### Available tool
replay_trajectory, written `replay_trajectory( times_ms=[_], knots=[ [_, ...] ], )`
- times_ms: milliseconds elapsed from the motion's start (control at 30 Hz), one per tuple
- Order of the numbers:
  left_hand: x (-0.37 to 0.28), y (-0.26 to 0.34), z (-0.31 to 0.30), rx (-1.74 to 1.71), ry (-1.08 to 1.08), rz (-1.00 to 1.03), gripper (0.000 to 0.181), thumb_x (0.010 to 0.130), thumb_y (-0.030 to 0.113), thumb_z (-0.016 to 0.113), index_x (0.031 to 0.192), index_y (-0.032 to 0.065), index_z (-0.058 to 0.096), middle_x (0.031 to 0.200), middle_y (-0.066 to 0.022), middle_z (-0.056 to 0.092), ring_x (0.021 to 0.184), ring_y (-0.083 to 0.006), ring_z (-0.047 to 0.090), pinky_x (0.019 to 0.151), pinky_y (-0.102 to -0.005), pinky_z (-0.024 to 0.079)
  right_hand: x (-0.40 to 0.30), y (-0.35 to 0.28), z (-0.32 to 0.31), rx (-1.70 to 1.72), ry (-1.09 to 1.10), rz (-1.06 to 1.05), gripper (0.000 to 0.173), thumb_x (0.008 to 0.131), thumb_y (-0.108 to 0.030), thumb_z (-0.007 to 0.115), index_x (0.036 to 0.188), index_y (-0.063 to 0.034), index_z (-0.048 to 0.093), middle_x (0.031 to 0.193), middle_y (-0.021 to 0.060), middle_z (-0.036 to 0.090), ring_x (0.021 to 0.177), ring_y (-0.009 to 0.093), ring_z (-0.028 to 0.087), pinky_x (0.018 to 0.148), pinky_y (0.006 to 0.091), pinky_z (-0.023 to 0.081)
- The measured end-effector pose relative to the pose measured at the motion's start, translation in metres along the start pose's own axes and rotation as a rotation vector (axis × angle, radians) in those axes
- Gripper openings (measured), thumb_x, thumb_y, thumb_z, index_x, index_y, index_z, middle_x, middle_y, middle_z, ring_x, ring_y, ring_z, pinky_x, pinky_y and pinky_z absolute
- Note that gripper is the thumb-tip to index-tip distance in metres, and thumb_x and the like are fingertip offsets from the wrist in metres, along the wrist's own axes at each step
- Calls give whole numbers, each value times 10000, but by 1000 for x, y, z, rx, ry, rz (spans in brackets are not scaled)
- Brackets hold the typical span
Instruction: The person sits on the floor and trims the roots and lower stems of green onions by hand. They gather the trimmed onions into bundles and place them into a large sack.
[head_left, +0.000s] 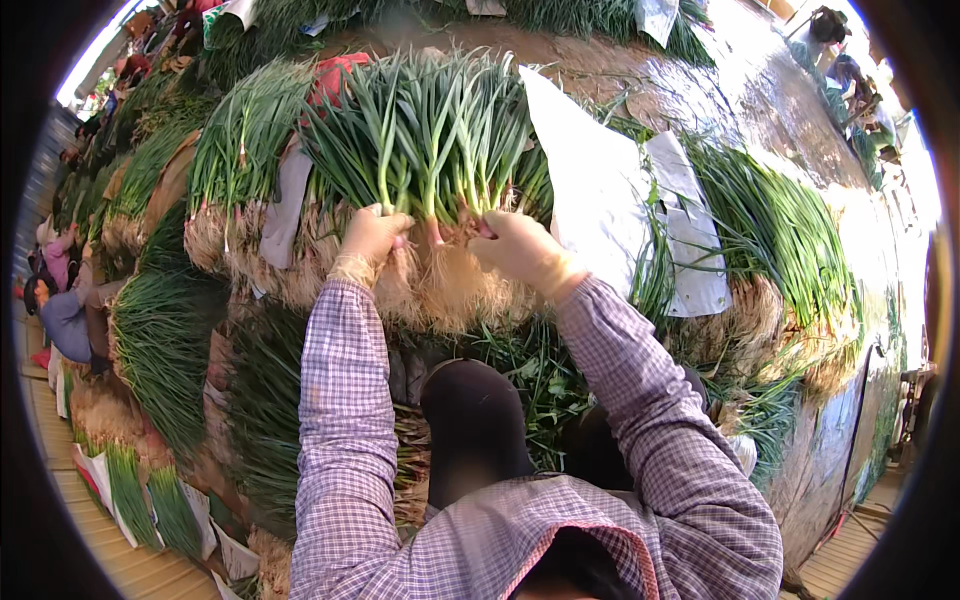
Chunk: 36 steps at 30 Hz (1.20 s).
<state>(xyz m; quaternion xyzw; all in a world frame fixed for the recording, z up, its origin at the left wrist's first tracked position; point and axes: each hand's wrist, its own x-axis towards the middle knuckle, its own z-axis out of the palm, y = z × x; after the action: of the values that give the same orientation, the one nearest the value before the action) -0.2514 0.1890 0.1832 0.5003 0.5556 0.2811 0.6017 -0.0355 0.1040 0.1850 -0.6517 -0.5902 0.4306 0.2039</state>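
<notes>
In the head view, a row of green onions (442, 127) with long green leaves and pale, stringy roots (450, 289) lies before me. My left hand (371, 238), in a thin pale glove, grips a green onion's stem just above its roots. To its right, my right hand (521, 247), gloved alike, has its fingers closed on the reddish base of a green onion stalk. One stalk with a pinkish base (433, 225) stands between the two hands. The finger pads of both hands are partly hidden.
A white sheet (592, 172) lies right of the onions, with a greyish torn sheet (694, 240) beyond. More onion bundles (247, 142) lie left, a red cloth (330, 79) behind. Loose leaves (547, 382) surround my knees. Another person (67, 319) sits far left; others are at upper right.
</notes>
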Motion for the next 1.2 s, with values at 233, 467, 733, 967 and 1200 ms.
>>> replay_trajectory(
  times_ms=[233,467,733,967,1200],
  knots=[
    [23,-11,23,355,-50,107,193,839,190,654,825,4,605,671,-13,578,575,-98,510,536,-228,428,33,-6,57,-483,163,-407,316,787,-223,584,997,13,586,870,185,645,801,322,635,743,390,507],
    [4,18,-5,-131,-233,-156,182,797,129,662,873,-36,647,709,-56,637,537,-99,560,480,-189,458,-21,-90,37,-450,-72,-322,307,874,-225,558,1076,3,597,909,115,646,771,224,636,706,326,510],
    [-29,13,-42,-681,-482,-89,269,857,143,605,1053,-28,533,757,-52,596,655,-142,604,593,-244,533,2,-55,11,389,192,-68,401,945,-339,484,1090,27,558,879,101,632,743,141,574,695,306,503],
    [-55,-17,-7,-561,-50,27,143,807,157,684,852,38,619,679,-8,608,415,-79,521,391,-196,452,33,-48,64,725,72,-101,422,918,-356,529,1024,44,614,736,91,626,555,166,557,596,319,464],
    [-68,-29,27,-921,-69,-17,128,807,61,656,919,40,598,840,-19,626,629,-77,566,547,-186,472,-1,-53,38,-294,320,-419,360,896,-378,468,911,-87,679,998,142,625,931,326,565,815,419,424]
  ],
)
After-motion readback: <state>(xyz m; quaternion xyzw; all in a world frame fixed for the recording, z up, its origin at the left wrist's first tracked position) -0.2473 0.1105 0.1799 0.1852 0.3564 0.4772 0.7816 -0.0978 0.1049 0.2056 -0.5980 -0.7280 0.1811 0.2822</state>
